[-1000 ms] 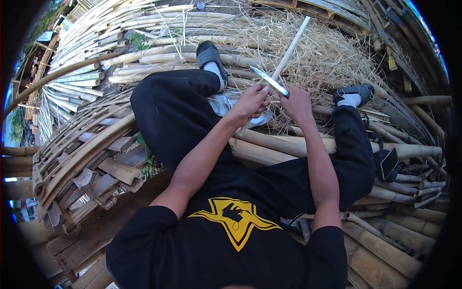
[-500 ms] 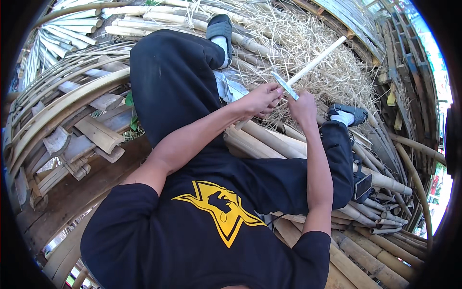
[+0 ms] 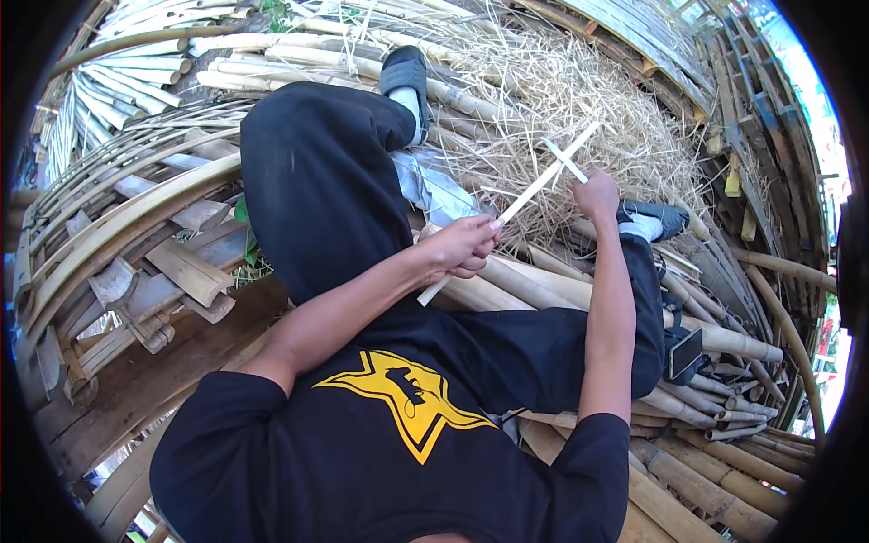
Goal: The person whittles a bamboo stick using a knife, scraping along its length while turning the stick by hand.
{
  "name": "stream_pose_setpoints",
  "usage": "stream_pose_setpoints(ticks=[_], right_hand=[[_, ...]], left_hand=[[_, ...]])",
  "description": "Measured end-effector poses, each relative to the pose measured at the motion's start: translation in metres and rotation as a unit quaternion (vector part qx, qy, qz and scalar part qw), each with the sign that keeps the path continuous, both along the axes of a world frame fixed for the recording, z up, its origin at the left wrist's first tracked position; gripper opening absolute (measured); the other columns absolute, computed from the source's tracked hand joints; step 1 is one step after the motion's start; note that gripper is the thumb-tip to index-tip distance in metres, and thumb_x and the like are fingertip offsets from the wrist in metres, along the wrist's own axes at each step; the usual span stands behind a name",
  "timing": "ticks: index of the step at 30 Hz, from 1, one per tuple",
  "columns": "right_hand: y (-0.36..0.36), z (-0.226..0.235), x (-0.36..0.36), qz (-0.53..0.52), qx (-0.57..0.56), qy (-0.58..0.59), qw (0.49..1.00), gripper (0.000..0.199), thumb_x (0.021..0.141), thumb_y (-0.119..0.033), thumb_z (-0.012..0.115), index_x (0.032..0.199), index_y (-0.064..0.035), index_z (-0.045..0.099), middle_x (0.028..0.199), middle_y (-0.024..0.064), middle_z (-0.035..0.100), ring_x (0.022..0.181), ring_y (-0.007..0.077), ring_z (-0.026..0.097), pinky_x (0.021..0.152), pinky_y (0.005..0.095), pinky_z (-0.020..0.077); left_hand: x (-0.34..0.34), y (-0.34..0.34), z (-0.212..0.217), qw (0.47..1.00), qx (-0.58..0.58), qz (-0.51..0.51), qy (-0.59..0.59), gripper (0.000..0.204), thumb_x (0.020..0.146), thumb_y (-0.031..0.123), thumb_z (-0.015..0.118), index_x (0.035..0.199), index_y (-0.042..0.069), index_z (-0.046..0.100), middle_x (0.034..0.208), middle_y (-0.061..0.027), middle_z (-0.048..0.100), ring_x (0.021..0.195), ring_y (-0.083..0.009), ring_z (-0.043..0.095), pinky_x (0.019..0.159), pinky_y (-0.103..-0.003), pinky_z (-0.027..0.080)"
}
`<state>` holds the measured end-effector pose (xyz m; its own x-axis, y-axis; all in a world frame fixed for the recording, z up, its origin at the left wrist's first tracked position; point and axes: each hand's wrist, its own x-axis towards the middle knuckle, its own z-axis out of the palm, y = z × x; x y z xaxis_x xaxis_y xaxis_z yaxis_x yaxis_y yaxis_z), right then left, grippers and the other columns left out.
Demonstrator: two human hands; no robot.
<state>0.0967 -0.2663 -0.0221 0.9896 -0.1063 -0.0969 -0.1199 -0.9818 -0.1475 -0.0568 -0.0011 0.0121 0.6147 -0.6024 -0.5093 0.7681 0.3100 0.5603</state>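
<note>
I sit on bamboo poles with my legs stretched out. My left hand grips the lower part of a long pale bamboo strip that slants up to the right. My right hand holds a knife whose blade lies across the strip near its upper end. The two hands are well apart along the strip. A heap of thin dry shavings lies behind the strip's tip.
Thick bamboo poles run under my legs and on to the right. Curved split bamboo slats pile up at the left over a wooden plank. A dark phone rests by my right thigh.
My right hand has slid the knife up the strip, away from my left hand, which has drawn back toward my body. The view has also shifted.
</note>
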Motion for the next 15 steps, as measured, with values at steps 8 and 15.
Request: stream_pose_setpoints(ticks=[8,15], right_hand=[[-0.116,-0.042,0.038,-0.035,-0.078,-0.009,0.996,0.038,0.072,-0.027,0.056,0.087,0.0062,0.066,0.092,0.0288,0.063,0.091,0.0416,0.062,0.08,0.047,0.0488],[-0.185,0.022,0.041,-0.119,-0.08,-0.025,0.989,0.043,0.076,-0.033,0.056,0.088,0.0075,0.065,0.094,0.0316,0.061,0.092,0.0433,0.061,0.081,0.0475,0.0475]], left_hand=[[-0.05,0.025,0.035,0.998,0.018,-0.042,0.032,0.023,0.1,0.034,0.04,0.088,0.013,0.042,0.058,0.0087,0.027,0.039,-0.0004,0.02,0.033,-0.017,0.015],[-0.054,0.053,0.034,0.997,0.07,0.013,0.01,0.023,0.1,0.03,0.04,0.088,0.011,0.041,0.059,0.0069,0.031,0.039,-0.0001,0.023,0.033,-0.017,0.018]])
